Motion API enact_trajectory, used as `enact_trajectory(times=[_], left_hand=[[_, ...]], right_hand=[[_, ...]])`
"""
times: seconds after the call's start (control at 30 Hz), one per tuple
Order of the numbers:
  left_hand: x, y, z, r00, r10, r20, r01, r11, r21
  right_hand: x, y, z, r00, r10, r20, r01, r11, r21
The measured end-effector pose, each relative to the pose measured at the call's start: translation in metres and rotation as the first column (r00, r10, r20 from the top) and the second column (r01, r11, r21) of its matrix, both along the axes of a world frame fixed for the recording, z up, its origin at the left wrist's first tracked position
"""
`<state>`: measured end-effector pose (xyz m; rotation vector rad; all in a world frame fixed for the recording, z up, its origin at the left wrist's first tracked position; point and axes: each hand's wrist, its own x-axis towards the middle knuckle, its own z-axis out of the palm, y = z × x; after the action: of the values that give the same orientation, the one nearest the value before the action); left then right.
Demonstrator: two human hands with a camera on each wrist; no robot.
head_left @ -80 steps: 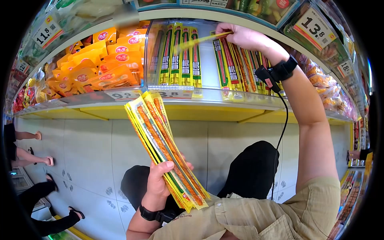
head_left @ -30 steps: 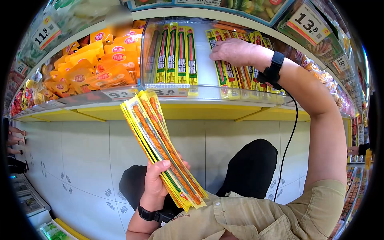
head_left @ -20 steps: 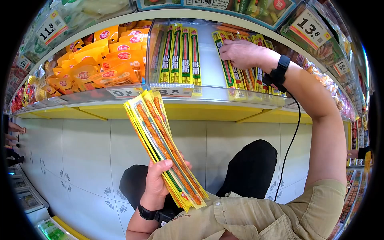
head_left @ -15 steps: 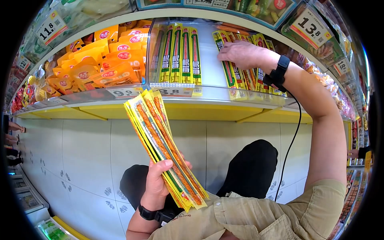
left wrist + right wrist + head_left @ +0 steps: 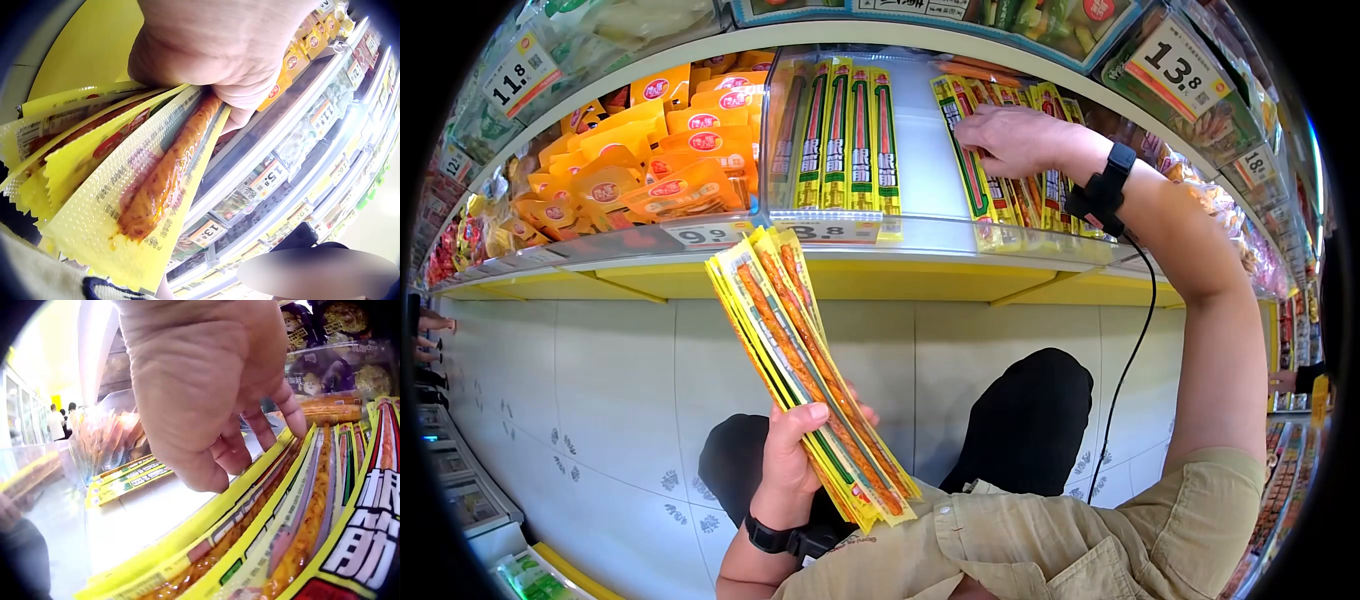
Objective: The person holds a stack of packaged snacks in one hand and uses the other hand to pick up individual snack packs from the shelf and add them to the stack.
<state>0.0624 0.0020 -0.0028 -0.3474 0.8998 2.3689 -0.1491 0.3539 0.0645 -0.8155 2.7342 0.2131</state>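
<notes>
My left hand (image 5: 795, 450) grips a fanned bundle of long yellow snack-stick packets (image 5: 810, 350), thumb across the front, low before the shelf. Orange-brown sticks show through the clear windows, and in the left wrist view the packet ends (image 5: 156, 200) spread out below the palm. My right hand (image 5: 1020, 140) lies over the left edge of a row of similar packets (image 5: 977, 190) in the clear bin. In the right wrist view its loosely bent fingers (image 5: 234, 453) rest along the outermost packet (image 5: 206, 515), none wrapped round it. A second group of packets (image 5: 837, 150) lies at the bin's left.
Orange snack bags (image 5: 690, 150) fill the compartment left of the bin. A clear front lip with price tags (image 5: 840, 230) runs along the shelf. A black cable (image 5: 1125, 350) hangs from the right wrist. Bystanders' legs (image 5: 435, 320) show at far left.
The single packet in my right hand 2.7 s ago is no longer held. That hand has come down onto the row, whose left edge has shifted right. The left hand keeps its bundle.
</notes>
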Motion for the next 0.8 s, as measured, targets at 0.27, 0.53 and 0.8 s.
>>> enact_trajectory(times=[0.27,0.53,0.8], left_hand=[[0.0,0.0,-0.001,1.0,-0.003,0.004,0.003,1.0,-0.022],[-0.001,0.002,0.0,1.0,-0.011,0.001,0.011,0.999,-0.038],[0.001,0.0,0.0,1.0,0.002,0.0,-0.002,0.999,-0.044]], right_hand=[[-0.005,0.005,0.006,0.989,0.146,-0.015,-0.144,0.987,0.073],[-0.012,0.007,-0.001,0.985,0.122,-0.12,-0.119,0.992,0.033],[-0.022,-0.007,-0.011,0.982,0.101,-0.161,-0.106,0.994,-0.022]])
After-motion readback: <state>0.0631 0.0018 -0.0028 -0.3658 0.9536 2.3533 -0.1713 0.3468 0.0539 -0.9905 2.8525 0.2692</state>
